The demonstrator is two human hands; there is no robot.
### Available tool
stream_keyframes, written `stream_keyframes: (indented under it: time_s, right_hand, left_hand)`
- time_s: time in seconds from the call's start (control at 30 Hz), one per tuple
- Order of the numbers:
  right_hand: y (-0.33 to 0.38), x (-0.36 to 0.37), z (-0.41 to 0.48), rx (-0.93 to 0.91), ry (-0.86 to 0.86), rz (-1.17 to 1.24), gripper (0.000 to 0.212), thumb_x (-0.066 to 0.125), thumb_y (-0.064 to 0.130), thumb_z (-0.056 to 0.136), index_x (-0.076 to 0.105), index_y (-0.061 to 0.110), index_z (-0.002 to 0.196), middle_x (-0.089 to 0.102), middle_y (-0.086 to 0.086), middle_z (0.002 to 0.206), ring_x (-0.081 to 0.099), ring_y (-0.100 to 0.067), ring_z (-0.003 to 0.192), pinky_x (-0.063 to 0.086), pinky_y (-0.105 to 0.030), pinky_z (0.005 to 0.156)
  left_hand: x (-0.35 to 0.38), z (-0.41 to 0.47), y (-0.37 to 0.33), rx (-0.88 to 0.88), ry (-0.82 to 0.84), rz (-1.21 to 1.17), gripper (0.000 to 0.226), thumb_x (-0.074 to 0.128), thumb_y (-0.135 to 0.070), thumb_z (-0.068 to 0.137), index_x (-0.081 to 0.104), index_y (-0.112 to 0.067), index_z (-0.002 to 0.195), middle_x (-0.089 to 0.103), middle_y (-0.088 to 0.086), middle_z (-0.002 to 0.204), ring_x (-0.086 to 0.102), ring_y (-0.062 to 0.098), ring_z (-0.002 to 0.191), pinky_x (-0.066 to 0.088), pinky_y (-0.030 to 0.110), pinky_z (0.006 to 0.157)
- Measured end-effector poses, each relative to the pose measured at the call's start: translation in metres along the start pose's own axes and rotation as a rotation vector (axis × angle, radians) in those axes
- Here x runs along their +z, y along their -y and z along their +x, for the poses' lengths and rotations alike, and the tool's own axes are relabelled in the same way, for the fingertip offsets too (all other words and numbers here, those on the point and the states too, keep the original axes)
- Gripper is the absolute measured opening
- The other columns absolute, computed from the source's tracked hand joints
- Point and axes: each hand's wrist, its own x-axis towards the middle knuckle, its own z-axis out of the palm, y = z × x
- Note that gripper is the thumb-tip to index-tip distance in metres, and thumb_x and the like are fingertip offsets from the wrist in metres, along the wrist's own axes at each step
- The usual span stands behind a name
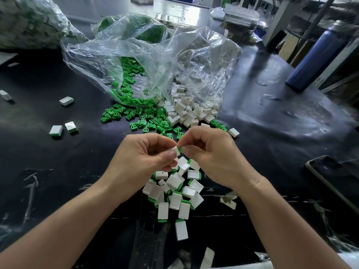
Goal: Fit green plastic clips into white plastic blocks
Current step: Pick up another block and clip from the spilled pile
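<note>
My left hand (143,156) pinches a small white block (176,150) above the dark table. My right hand (209,152) pinches a green clip (180,149) that touches the block's right end. Beneath both hands lies a heap of white blocks with green clips fitted (174,193). Loose green clips (139,115) spill from a clear plastic bag (147,55) at the middle of the table. Beside them on the right, empty white blocks (192,111) lie spilled from the same bag.
Several fitted blocks (64,128) lie scattered at the left. A blue bottle (318,57) stands at the far right, and a dark phone (334,177) lies at the right edge. Another bag of green parts (29,22) sits at the back left.
</note>
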Motion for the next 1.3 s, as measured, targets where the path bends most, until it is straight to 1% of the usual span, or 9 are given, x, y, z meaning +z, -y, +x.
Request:
stream_keyframes:
  time_s: [0.2,0.37,0.5,0.67,0.8,1.0,1.13,1.23,1.3]
  right_hand:
    - [0.000,0.002,0.001,0.046,-0.080,0.239,0.030,0.064,0.001,0.082,0.063,0.030,0.076,0.063,0.009,0.067,0.059,-0.007,0.064,0.052,-0.023,0.065]
    - [0.000,0.000,0.001,0.107,-0.049,0.461,0.030,0.064,-0.006,0.079,0.068,0.023,0.080,0.068,0.008,0.067,0.062,-0.010,0.064,0.053,-0.020,0.062]
    - [0.001,0.003,0.002,0.115,-0.060,0.451,0.026,0.064,-0.002,0.081,0.069,0.024,0.078,0.067,0.005,0.068,0.061,-0.009,0.064,0.051,-0.019,0.060]
    - [0.004,0.007,0.000,0.064,-0.085,0.418,0.024,0.068,-0.002,0.077,0.069,0.022,0.079,0.069,0.010,0.067,0.064,-0.005,0.063,0.050,-0.016,0.060]
    - [0.000,0.009,0.000,0.034,-0.138,0.307,0.023,0.068,-0.001,0.078,0.069,0.022,0.078,0.068,0.002,0.072,0.064,-0.012,0.064,0.055,-0.024,0.064]
    - [0.000,0.012,0.000,0.012,-0.130,0.278,0.029,0.068,-0.002,0.077,0.066,0.026,0.072,0.064,0.006,0.066,0.060,-0.008,0.060,0.052,-0.026,0.061]
    - [0.000,0.012,0.000,0.004,-0.123,0.237,0.032,0.068,-0.002,0.077,0.064,0.028,0.069,0.063,0.004,0.063,0.059,-0.017,0.059,0.054,-0.041,0.061]
    - [-0.001,0.013,0.000,-0.015,-0.125,0.200,0.021,0.069,-0.001,0.077,0.068,0.020,0.072,0.063,0.001,0.065,0.061,-0.027,0.063,0.053,-0.044,0.061]
    - [-0.001,0.014,-0.001,-0.012,-0.110,0.194,0.012,0.069,-0.001,0.077,0.069,0.011,0.076,0.063,0.001,0.066,0.060,-0.026,0.063,0.053,-0.043,0.062]
  left_hand:
    - [-0.001,0.001,-0.004,-0.014,-0.048,-0.089,0.011,0.066,-0.002,0.069,0.066,-0.003,0.079,0.070,0.012,0.067,0.067,0.016,0.057,0.055,0.022,0.053]
    - [-0.002,0.001,-0.005,-0.033,-0.080,-0.129,0.008,0.065,-0.001,0.073,0.065,-0.004,0.080,0.070,0.013,0.068,0.068,0.016,0.058,0.056,0.022,0.055]
    - [-0.001,0.000,-0.006,-0.046,-0.077,-0.137,0.021,0.067,-0.010,0.062,0.066,-0.003,0.081,0.071,0.013,0.069,0.068,0.017,0.059,0.056,0.023,0.055]
    - [-0.002,0.000,-0.005,-0.071,-0.088,-0.118,0.014,0.068,-0.002,0.069,0.066,-0.001,0.083,0.070,0.013,0.066,0.068,0.017,0.057,0.055,0.022,0.054]
    - [-0.001,-0.002,-0.005,-0.060,-0.069,-0.096,0.014,0.068,0.001,0.068,0.067,0.002,0.082,0.069,0.020,0.068,0.067,0.019,0.055,0.057,0.024,0.053]
    - [-0.002,-0.005,-0.006,0.007,-0.060,-0.026,0.011,0.067,0.002,0.068,0.068,-0.002,0.078,0.069,0.019,0.065,0.066,0.017,0.052,0.056,0.024,0.052]
    - [-0.003,-0.005,-0.006,0.051,-0.059,0.063,0.012,0.067,0.007,0.071,0.068,-0.005,0.075,0.068,0.018,0.065,0.065,0.017,0.050,0.055,0.022,0.050]
    - [-0.003,-0.003,-0.005,0.073,-0.065,0.144,0.013,0.069,0.007,0.072,0.069,-0.005,0.076,0.068,0.016,0.062,0.065,0.018,0.051,0.053,0.021,0.050]
    - [-0.004,-0.004,-0.004,0.080,-0.061,0.186,0.013,0.069,0.007,0.073,0.070,-0.006,0.076,0.068,0.015,0.060,0.065,0.018,0.051,0.054,0.021,0.050]
